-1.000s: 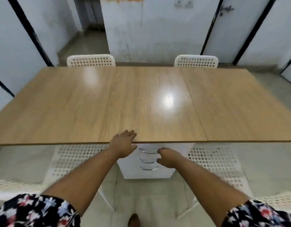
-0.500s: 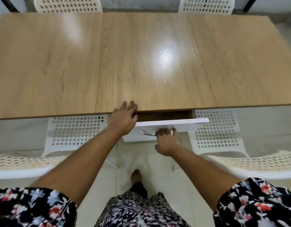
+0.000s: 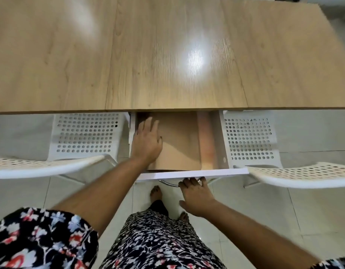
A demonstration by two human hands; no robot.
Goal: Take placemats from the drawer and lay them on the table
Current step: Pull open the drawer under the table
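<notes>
The drawer (image 3: 222, 144) stands pulled out from under the tabletop (image 3: 167, 55), its white front panel running across the middle of the view. Inside lie the placemats (image 3: 179, 144), a flat tan stack filling most of the drawer floor, with a paler rolled or folded strip along their right side, next to the drawer's right wall.

The left hand (image 3: 147, 140) is down in the drawer at its left side, palm down, fingers spread and pointing toward the back. It lies over the left part of the placemats; the grip is released, nothing pinched or curled around. Whether the palm actually presses on the top mat or floats just above it cannot be told from here.

The right hand (image 3: 196, 195) is outside the drawer, at the front. Its fingertips hook over the metal handle (image 3: 168, 183) below the panel, thumb loose to the side, so the grip is a light finger hold on the handle and not a full clench.

So the placemats sit directly under the left hand and well ahead of the right one, with the front panel between them. A white perforated chair (image 3: 84, 133) flanks the drawer on the left, another chair (image 3: 249, 138) on the right. The tabletop above is shiny wood with a bright glare spot.
</notes>
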